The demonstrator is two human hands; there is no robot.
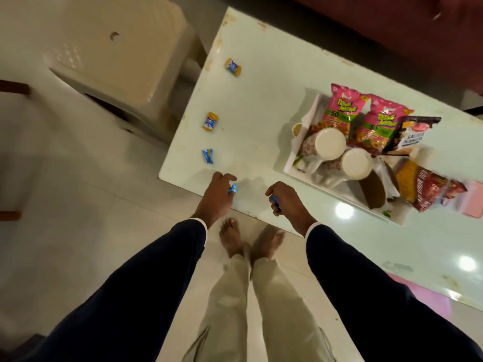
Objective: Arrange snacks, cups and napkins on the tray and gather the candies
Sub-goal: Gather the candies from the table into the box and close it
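1. Step in hand: gathering candies. Three remain on the surface [261, 82], at its left edge, in a near-to-far line; the nearest candy [207, 156] lies with its long axis near-to-far.
2. Left hand [217, 194]: grip pinches a blue candy [232, 188].
3. Right hand [286, 199]: grip curled round another candy [274, 200].
4. Tray [300, 152], right, looks loaded.
5. Next: reach far-left for the nearest candy.

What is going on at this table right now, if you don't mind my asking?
A person is gathering candies off a white table. The left hand and the right hand each hold a blue candy. Three more candies lie in a row along the table's left edge. The tray already holds snack packets, two cups and napkins.
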